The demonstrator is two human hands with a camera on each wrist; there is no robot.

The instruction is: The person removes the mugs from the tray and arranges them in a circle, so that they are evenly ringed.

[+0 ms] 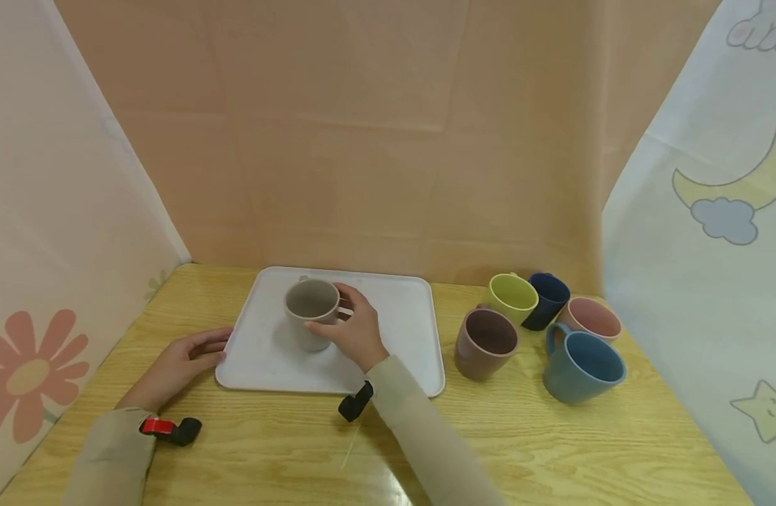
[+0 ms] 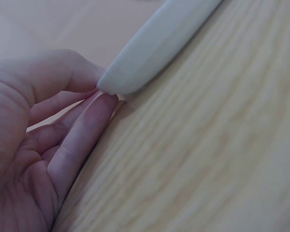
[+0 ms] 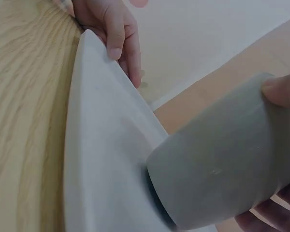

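A grey mug (image 1: pixel 308 330) is held upright in my right hand (image 1: pixel 358 330), thumb on the near side and fingers round the far side by its handle. In the right wrist view the base of the mug (image 3: pixel 222 159) sits close over the white tray (image 3: pixel 104 145). My left hand (image 1: pixel 184 362) is at the left edge of the white tray (image 1: pixel 388 337). In the left wrist view, the thumb and fingertips of the left hand (image 2: pixel 53 106) pinch the rim of the tray (image 2: pixel 150 50).
Right of the tray, a mauve mug (image 1: pixel 483 351), a yellow-green mug (image 1: pixel 511 299), a navy mug (image 1: pixel 546 302), a pink mug (image 1: pixel 590 316) and a blue mug (image 1: pixel 578 372) stand grouped on the wooden table (image 1: pixel 268 450). Cloth hangings (image 1: pixel 337 140) enclose the back and sides.
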